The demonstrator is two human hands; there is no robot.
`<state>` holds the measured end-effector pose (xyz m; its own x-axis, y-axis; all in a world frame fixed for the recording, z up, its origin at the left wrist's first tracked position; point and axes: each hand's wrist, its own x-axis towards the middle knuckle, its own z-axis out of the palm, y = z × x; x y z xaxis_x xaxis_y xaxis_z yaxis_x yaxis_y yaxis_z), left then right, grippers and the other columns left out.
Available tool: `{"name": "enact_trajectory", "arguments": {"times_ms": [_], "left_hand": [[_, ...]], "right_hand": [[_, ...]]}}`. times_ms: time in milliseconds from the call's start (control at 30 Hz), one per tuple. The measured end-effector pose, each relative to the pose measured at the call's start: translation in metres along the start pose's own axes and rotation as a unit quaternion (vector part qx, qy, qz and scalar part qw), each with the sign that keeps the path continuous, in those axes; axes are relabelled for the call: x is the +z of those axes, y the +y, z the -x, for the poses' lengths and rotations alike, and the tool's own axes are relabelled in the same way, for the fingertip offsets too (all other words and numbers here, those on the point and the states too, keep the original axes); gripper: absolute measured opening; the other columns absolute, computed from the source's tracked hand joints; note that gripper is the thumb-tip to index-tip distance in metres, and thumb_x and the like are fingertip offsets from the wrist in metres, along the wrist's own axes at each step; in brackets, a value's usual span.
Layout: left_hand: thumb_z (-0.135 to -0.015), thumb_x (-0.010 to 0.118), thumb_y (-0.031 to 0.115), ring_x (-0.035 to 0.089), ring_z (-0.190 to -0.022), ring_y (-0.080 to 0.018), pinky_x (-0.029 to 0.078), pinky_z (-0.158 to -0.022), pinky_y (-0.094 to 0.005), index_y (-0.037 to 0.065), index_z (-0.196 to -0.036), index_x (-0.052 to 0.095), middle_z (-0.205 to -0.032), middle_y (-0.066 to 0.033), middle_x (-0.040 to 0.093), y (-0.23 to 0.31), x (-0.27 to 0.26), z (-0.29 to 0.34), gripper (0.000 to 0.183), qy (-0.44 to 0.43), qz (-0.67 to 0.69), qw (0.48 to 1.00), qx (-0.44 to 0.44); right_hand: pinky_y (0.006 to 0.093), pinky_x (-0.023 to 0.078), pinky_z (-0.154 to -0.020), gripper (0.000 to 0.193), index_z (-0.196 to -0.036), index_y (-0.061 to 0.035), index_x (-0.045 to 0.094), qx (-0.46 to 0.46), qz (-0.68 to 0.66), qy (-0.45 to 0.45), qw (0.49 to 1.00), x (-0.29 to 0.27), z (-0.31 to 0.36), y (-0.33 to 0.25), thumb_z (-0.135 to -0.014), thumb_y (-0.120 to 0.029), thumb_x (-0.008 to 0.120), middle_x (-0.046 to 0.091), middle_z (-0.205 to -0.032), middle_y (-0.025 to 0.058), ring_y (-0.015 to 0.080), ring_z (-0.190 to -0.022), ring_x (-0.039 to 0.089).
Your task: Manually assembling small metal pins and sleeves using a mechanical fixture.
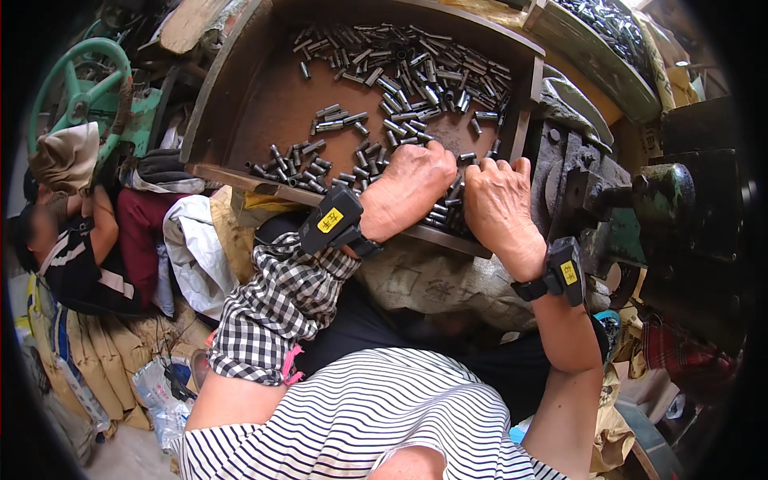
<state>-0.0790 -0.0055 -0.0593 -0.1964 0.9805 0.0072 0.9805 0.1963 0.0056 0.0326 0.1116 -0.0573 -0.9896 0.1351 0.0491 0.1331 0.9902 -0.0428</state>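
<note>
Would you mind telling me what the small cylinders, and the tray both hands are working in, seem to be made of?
The small cylinders look like bare metal, likely steel: grey with bright glints. The tray seems to be rusted sheet metal, dull brown and matte, though wood cannot be excluded. The left hand and right hand rest among the cylinders.

Your left hand (408, 186) and right hand (498, 204) rest on small metal tubes (416, 76), grey and dully shiny, some catching bright glints. They lie in a tray (264, 104) of brown, rust-toned metal, matt and rough. Your left forearm wears a checked woven cloth sleeve (280, 308); each wrist carries a black matt plastic band unit (332, 220) with a yellow label. The machine (680, 216) at your right is dark cast metal, greasy and worn. Your striped shirt (376, 416) looks like soft knit.
</note>
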Motion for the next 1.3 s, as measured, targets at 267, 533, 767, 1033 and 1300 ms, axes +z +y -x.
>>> {"name": "enact_trajectory", "arguments": {"times_ms": [267,533,767,1033,1300], "left_hand": [[-0.077,0.062,0.008,0.061,-0.080,-0.0283,0.051,-0.062,-0.0372,0.001,-0.084,0.051,-0.087,-0.0135,0.052,-0.001,0.003,0.002,0.014,0.106,0.137,0.984,-0.049],[-0.087,0.060,0.016,0.063,-0.065,-0.0138,0.049,-0.055,-0.0262,0.000,-0.094,0.056,-0.069,-0.0060,0.062,-0.003,-0.006,-0.002,0.019,0.047,0.584,0.796,-0.151],[-0.091,0.047,0.013,0.057,-0.052,-0.0064,0.047,-0.045,-0.0154,0.001,-0.099,0.059,-0.073,-0.0043,0.060,-0.004,-0.006,-0.001,0.018,-0.037,0.822,0.527,-0.213],[-0.093,0.050,0.014,0.058,-0.054,-0.0067,0.048,-0.046,-0.0159,0.000,-0.103,0.059,-0.074,-0.0036,0.060,-0.001,-0.006,-0.001,0.020,-0.057,0.838,0.498,-0.216],[-0.092,0.056,0.018,0.057,-0.052,-0.0061,0.047,-0.045,-0.0157,0.000,-0.102,0.058,-0.073,-0.0029,0.059,0.004,-0.002,-0.002,0.021,-0.049,0.844,0.487,-0.219]], "right_hand": [[0.0337,0.048,-0.059,0.012,-0.083,-0.0022,0.057,0.078,-0.320,0.144,0.933,-0.009,0.032,0.007,-0.077,-0.007,0.066,0.062,-0.078,0.0139,0.0273,-0.069,0.063],[0.0192,0.042,-0.051,0.011,-0.091,0.0023,0.062,0.228,-0.631,0.051,0.740,-0.021,0.039,0.018,-0.084,-0.005,0.063,0.059,-0.067,-0.0002,0.0033,-0.058,0.053],[0.0159,0.042,-0.046,0.011,-0.094,-0.0012,0.064,0.270,-0.724,0.006,0.634,-0.014,0.040,0.020,-0.088,-0.011,0.061,0.061,-0.072,-0.0011,0.0023,-0.056,0.054],[0.0162,0.044,-0.047,0.015,-0.095,0.0011,0.063,0.248,-0.779,0.033,0.575,-0.001,0.041,0.023,-0.088,-0.012,0.062,0.061,-0.075,0.0021,0.0043,-0.057,0.055],[0.0175,0.045,-0.049,0.015,-0.094,0.0014,0.062,0.241,-0.794,0.049,0.557,-0.004,0.040,0.024,-0.087,-0.011,0.064,0.061,-0.076,0.0028,0.0056,-0.058,0.056]]}}
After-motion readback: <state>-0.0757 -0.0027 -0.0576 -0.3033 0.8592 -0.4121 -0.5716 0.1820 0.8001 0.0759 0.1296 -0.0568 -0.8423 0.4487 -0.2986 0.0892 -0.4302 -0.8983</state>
